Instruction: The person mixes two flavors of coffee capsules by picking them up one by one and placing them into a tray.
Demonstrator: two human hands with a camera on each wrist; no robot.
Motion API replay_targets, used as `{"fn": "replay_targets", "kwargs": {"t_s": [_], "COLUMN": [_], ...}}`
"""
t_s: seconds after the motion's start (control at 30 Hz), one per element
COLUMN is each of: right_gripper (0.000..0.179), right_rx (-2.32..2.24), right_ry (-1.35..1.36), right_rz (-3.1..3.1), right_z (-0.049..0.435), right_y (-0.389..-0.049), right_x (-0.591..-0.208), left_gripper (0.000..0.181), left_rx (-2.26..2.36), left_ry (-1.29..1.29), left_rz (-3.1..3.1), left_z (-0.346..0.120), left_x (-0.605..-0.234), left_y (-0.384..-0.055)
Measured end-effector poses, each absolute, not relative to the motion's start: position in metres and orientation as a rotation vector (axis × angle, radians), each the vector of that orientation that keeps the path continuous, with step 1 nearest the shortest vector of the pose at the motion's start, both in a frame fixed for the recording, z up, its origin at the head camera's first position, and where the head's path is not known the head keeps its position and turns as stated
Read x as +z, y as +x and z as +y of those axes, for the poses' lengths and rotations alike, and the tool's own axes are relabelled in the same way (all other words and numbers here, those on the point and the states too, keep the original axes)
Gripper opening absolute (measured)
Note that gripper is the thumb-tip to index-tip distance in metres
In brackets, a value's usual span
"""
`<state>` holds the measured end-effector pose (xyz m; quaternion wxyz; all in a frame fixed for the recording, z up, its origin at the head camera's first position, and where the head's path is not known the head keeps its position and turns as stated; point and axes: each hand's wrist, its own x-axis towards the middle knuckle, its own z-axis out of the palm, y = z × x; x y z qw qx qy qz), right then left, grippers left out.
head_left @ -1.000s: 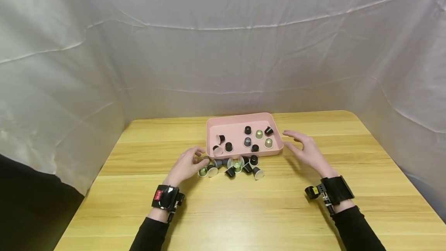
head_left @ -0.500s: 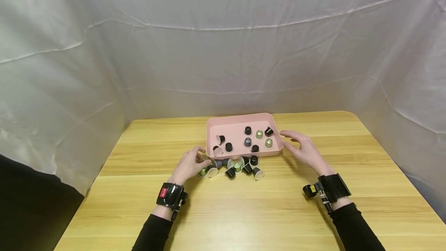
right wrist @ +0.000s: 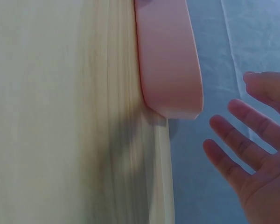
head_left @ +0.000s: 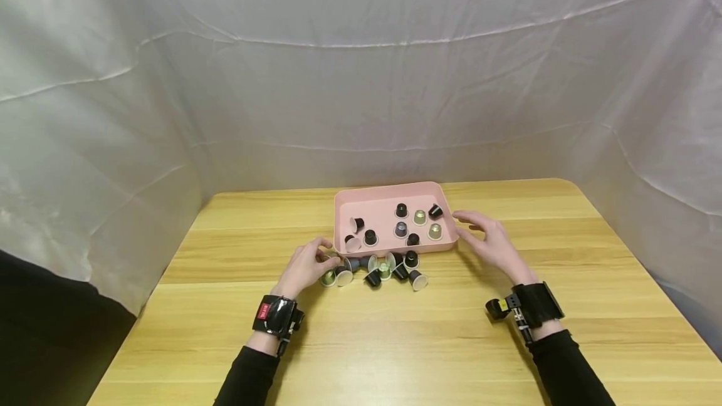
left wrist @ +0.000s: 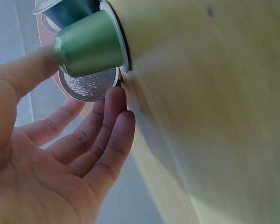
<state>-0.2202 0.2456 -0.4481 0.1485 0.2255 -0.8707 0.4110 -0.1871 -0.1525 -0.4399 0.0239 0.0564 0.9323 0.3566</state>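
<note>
A shallow pink tray point(head_left: 383, 196) at the table's back holds several black, grey and pale-green coffee capsules. More capsules lie in a loose row along its front side. At that row's left end, my left hand point(head_left: 301, 269) curls thumb and fingers about a coffee capsule point(left wrist: 87, 87), whose foil face shows in the left wrist view. A green capsule point(left wrist: 91, 44) stands in front of it, hiding the thumb tip. By the tray's right end my right hand point(head_left: 493, 244) is held with fingers spread apart and nothing in them; the right wrist view shows them beside the tray wall point(right wrist: 170, 60).
Beyond the pink tray hangs a pale cloth backdrop point(head_left: 383, 93), which also closes off both sides. Black capsules point(head_left: 372, 279) and a tipped one with its lid facing forward point(head_left: 418, 281) lie on the wooden table point(head_left: 395, 343) before the tray.
My left hand has shifted slightly right and its thumb and fingers have drawn closer together around the capsule. My right hand has edged left, nearer the tray's end. Tray and other capsules look unmoved.
</note>
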Motion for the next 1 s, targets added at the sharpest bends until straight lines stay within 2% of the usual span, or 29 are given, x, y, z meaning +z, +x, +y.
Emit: {"fn": "replay_targets", "kwargs": {"t_s": [0.33,0.57,1.0], "right_gripper": [0.036,0.036,0.038], "right_rx": [1.221,1.235,1.304], "right_ry": [0.644,0.647,0.642], "right_rz": [-2.494,-2.509,-2.528], "right_z": [0.239,0.236,0.232], "right_y": [-0.215,-0.212,-0.209], "right_x": [-0.447,-0.447,-0.453], "left_gripper": [0.030,0.043,0.046], "left_rx": [1.114,1.136,1.165], "left_ry": [0.207,0.149,0.116], "left_rz": [2.913,2.955,2.987], "left_z": [-0.156,-0.157,-0.159], "left_x": [-0.438,-0.436,-0.435], "left_y": [-0.186,-0.185,-0.188]}}
